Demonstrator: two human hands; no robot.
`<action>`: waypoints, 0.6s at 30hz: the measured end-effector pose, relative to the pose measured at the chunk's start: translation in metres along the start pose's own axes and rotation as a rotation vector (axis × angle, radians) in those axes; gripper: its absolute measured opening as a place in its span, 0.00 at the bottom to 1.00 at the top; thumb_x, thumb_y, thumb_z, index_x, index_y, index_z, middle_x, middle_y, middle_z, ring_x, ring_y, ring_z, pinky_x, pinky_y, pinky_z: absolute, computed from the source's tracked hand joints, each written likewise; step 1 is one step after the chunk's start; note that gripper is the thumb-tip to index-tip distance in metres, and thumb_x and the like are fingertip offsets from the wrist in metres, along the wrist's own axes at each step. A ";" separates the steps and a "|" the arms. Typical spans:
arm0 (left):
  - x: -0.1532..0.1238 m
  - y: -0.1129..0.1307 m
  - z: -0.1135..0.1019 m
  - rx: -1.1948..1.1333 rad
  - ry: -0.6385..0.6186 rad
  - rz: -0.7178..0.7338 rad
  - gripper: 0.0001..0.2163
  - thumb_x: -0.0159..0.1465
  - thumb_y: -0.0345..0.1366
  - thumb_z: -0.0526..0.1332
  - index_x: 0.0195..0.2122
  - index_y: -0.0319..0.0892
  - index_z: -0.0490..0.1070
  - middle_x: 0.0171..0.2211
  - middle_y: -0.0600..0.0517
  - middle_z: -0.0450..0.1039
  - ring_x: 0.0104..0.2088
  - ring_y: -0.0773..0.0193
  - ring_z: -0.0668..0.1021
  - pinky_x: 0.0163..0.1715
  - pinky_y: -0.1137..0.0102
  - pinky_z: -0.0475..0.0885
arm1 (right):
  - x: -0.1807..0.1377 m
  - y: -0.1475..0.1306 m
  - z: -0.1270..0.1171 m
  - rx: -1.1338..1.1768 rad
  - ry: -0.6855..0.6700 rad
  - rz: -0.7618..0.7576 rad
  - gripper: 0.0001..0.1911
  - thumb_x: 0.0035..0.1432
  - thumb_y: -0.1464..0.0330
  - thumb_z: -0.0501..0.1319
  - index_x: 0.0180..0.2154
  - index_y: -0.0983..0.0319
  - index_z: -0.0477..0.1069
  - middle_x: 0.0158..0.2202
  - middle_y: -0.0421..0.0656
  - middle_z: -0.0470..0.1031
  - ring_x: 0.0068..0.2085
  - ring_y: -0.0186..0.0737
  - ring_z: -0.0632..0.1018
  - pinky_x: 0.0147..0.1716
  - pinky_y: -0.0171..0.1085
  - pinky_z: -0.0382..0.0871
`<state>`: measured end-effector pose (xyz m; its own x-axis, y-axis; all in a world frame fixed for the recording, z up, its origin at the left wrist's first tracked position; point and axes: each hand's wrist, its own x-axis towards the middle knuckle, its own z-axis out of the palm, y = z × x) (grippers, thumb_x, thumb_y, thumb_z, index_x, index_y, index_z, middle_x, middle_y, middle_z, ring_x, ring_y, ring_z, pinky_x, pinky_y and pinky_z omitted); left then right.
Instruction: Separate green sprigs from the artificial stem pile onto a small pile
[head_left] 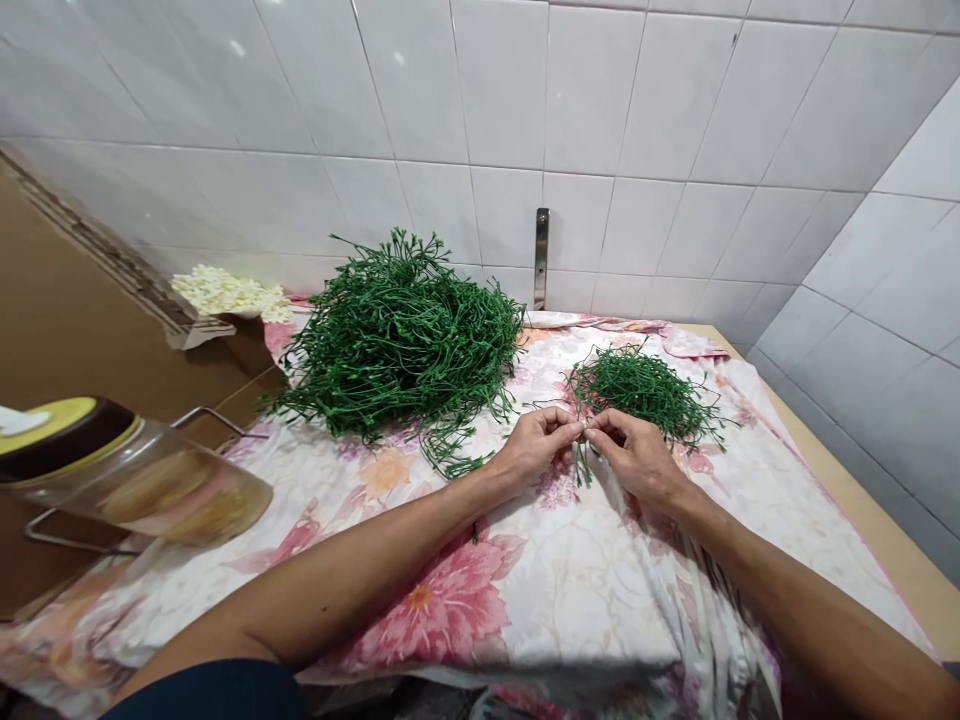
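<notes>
My left hand (541, 442) and my right hand (636, 452) meet over the cloth, thumbs and fingertips pinched together. Between them is a thin green stem (583, 468), its ends hanging below the fingertips; the part inside the pinch is hidden. Just behind my right hand lies a small heap of green stems (637, 388), which look like artificial plant stems with tiny forked tips. Further left, a much larger pile of the same green stems (409, 345) rises near the wall, and a few loose stems (454, 455) trail from its front edge toward my left forearm.
A flowered cloth (600, 590) covers the table, whose wooden edge (847, 480) shows at right. At left stand a clear jar (172, 485) with a yellow and brown lid and a cardboard box (90, 300). Pale yellow flowers (229, 293) lie behind. A metal bracket (541, 258) is against the tiled wall.
</notes>
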<state>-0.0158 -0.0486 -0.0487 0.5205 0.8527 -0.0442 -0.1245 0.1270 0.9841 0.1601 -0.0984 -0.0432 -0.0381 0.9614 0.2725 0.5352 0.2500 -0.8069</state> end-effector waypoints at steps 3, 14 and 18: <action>0.001 0.001 -0.001 -0.040 -0.014 -0.030 0.20 0.54 0.50 0.72 0.31 0.39 0.69 0.18 0.58 0.65 0.17 0.73 0.67 0.18 0.77 0.59 | -0.001 -0.001 0.000 0.000 -0.010 0.005 0.12 0.65 0.60 0.59 0.33 0.61 0.74 0.28 0.39 0.73 0.29 0.36 0.70 0.31 0.35 0.62; 0.003 -0.002 -0.005 0.009 -0.038 -0.021 0.19 0.55 0.49 0.71 0.28 0.39 0.69 0.18 0.58 0.64 0.17 0.74 0.65 0.18 0.76 0.57 | 0.002 -0.003 -0.002 0.132 -0.014 0.086 0.14 0.62 0.58 0.61 0.31 0.62 0.72 0.29 0.40 0.73 0.31 0.37 0.70 0.32 0.35 0.63; 0.003 -0.006 -0.004 0.067 0.005 0.024 0.18 0.56 0.49 0.70 0.29 0.38 0.70 0.19 0.57 0.65 0.18 0.73 0.66 0.19 0.75 0.59 | 0.002 -0.004 -0.001 0.244 -0.035 0.123 0.14 0.61 0.57 0.62 0.31 0.61 0.71 0.27 0.39 0.71 0.29 0.36 0.71 0.31 0.35 0.65</action>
<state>-0.0168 -0.0452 -0.0550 0.5136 0.8577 -0.0216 -0.0800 0.0729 0.9941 0.1587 -0.0978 -0.0390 -0.0169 0.9886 0.1494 0.3184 0.1470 -0.9365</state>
